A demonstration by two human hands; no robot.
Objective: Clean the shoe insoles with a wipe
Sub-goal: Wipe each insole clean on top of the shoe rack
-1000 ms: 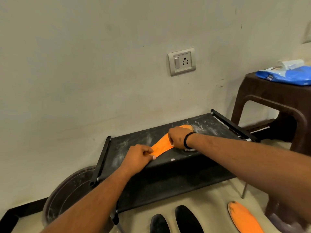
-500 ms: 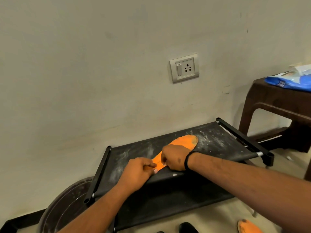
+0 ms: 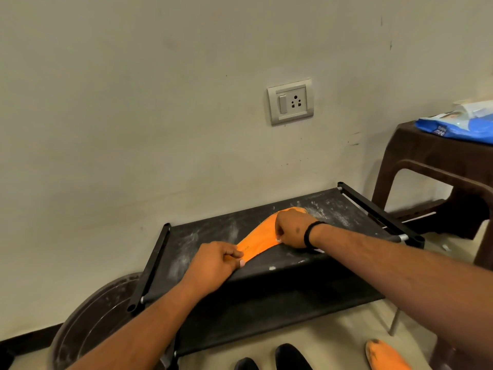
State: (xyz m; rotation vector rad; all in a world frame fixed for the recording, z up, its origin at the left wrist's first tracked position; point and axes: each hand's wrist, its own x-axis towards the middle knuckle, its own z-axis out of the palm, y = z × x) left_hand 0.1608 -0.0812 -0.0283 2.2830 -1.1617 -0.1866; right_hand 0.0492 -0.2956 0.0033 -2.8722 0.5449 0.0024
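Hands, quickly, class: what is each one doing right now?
Left hand: pinches the near end of the orange insole.
Right hand: fingers curled, pressing on the insole; the wipe is hidden.

Under both hands: matt black cloth shelf [image 3: 266, 284], dusty white smears. Orange insole [image 3: 260, 243] matt, foam-like. Right of right hand [image 3: 292, 228]: glossy brown plastic stool [image 3: 426, 161].

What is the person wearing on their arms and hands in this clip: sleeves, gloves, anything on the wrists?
Both forearms are bare, with no sleeves in view and no gloves. The right hand has a thin black band around its wrist. The left hand and its wrist carry nothing visible.
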